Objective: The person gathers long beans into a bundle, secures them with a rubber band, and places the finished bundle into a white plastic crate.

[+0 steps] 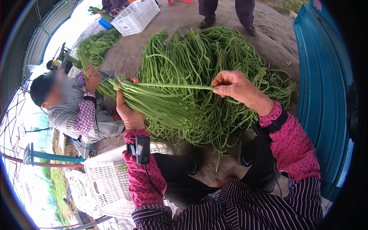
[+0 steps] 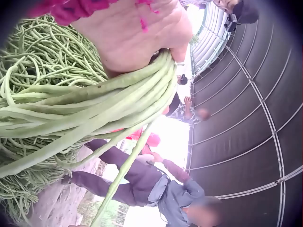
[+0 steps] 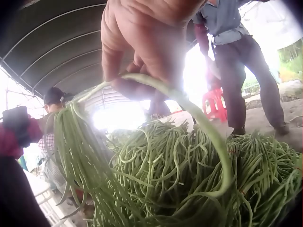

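My left hand (image 1: 129, 113) grips a bunch of long green beans (image 1: 161, 102) near one end, and the beans droop to the right over a large heap. A thin red band (image 1: 119, 84) shows at the gripped end. Between thumb and fingers, my right hand (image 1: 237, 89) pinches a single long bean (image 1: 176, 86), which stretches straight across from the bunch. In the right wrist view, the far part of this bean (image 3: 222, 158) curves down past the fingers. Beneath both hands lies the heap of long beans (image 1: 184, 57), partly tied into bundles.
A white plastic crate (image 1: 109, 180) stands at my left knee; another white crate (image 1: 136, 17) is at the back. To the left, a seated person (image 1: 82, 111) handles beans beside a smaller pile (image 1: 97, 46). Someone stands behind the heap. A blue metal panel (image 1: 320, 92) borders the right.
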Tool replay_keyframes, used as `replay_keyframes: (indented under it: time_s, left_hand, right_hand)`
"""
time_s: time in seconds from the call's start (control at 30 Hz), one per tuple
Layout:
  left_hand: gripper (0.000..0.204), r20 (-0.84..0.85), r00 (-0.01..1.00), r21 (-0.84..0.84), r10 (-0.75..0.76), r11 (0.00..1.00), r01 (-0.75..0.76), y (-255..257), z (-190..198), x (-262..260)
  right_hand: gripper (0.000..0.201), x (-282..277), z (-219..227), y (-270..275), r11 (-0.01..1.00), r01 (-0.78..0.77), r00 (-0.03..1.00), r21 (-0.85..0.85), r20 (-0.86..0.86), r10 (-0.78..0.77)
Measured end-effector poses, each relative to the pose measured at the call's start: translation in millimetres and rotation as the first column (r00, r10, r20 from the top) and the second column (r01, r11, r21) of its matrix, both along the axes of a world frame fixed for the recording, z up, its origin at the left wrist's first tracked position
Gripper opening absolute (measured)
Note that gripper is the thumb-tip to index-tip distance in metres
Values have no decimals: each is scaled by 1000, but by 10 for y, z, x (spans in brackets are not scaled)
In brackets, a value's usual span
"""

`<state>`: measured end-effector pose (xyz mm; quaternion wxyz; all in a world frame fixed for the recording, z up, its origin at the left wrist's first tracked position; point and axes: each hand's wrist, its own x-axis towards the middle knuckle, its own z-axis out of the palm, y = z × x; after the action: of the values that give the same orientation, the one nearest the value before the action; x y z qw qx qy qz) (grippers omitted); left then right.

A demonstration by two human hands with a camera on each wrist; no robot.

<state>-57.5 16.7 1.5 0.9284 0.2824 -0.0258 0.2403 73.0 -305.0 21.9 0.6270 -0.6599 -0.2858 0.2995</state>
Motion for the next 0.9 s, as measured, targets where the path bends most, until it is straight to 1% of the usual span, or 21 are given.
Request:
replay_keyframes:
  time_s: [0.1, 0.13, 0.2, 0.23, 0.3, 0.37, 0.4, 0.43, 0.47, 0.5, 0.53, 0.57, 0.6, 0.63, 0.67, 0.7, 0.73, 0.77, 0.83, 0.9]
  left_hand:
    - [30, -20, 1000, 45, 9, 999, -8, -71, 27, 10]
    - [34, 124, 975, 68, -183, 982, 175, -7, -19, 24]
    - [36, 135, 971, 65, -195, 980, 187, 8, -59, 26]
    - [36, 154, 965, 67, -211, 977, 203, 10, -55, 40]
    - [38, 110, 983, 64, -148, 988, 142, -38, -43, 41]
    - [39, 49, 996, 99, -76, 993, 70, -215, 94, 55]
    - [42, 14, 998, 76, -55, 996, 54, -267, 126, 58]
    - [43, 33, 994, 90, -105, 991, 102, -329, 183, 56]
    - [44, 43, 991, 136, -123, 984, 116, -322, 161, 58]
    - [45, 53, 988, 181, -142, 975, 131, -352, 191, 62]
    - [49, 74, 974, 203, -213, 960, 195, -398, 210, 68]
    - [51, 37, 986, 176, -164, 972, 155, -491, 216, 71]
    - [52, 8, 979, 153, -204, 968, 200, -557, 234, 69]
    - [52, -20, 969, 127, -247, 960, 248, -623, 244, 69]
    - [54, -91, 962, 122, -259, 955, 269, -708, 263, 61]
    - [55, -112, 964, 184, -242, 948, 260, -808, 273, 83]
    - [56, -131, 965, 244, -227, 936, 253, -911, 278, 121]
    - [58, -150, 966, 305, -212, 919, 249, -994, 290, 150]
    - [62, -209, 952, 376, -225, 880, 291, -1121, 348, 179]
    - [64, -280, 930, 439, -240, 829, 346, -1225, 411, 182]
  right_hand:
    - [10, 16, -31, -26, 999, 51, 994, -11, 96, -50]
    - [11, 17, -32, -33, 997, 69, 990, -25, 128, -65]
    - [13, 11, -25, -42, 996, 89, 975, -32, 208, -80]
    - [13, 13, -30, -43, 993, 98, 975, -58, 203, -85]
    - [14, 25, -47, -52, 987, 118, 976, -109, 194, -95]
    - [15, 37, -73, -70, 977, 69, 982, -200, 186, -32]
    - [15, 40, -104, -73, 971, 48, 980, -234, 198, 0]
    - [15, 45, -139, -73, 963, 28, 977, -269, 209, 30]
    - [14, 51, -190, -65, 947, 44, 927, -317, 367, 80]
    - [14, 31, -222, -51, 951, 53, 911, -304, 405, 78]
    - [15, 8, -247, -44, 954, 65, 893, -292, 444, 75]
    - [16, 10, -244, -47, 957, 77, 874, -281, 481, 71]
    - [22, 3, -208, -23, 946, 72, 893, -317, 442, 80]
    - [24, -5, -192, 9, 965, 54, 910, -255, 410, 58]
    - [26, -15, -182, 40, 980, 40, 927, -193, 374, 35]
    - [28, -24, -161, 62, 991, 33, 942, -132, 336, 14]
    - [35, -40, -92, 84, 993, 16, 954, -115, 301, 20]
    - [36, -70, -44, 107, 997, 11, 954, -75, 300, 12]
    - [39, -125, 30, 163, 1000, 1, 955, 8, 297, -4]
    - [53, -167, 72, 224, 989, -52, 957, 141, 289, 9]
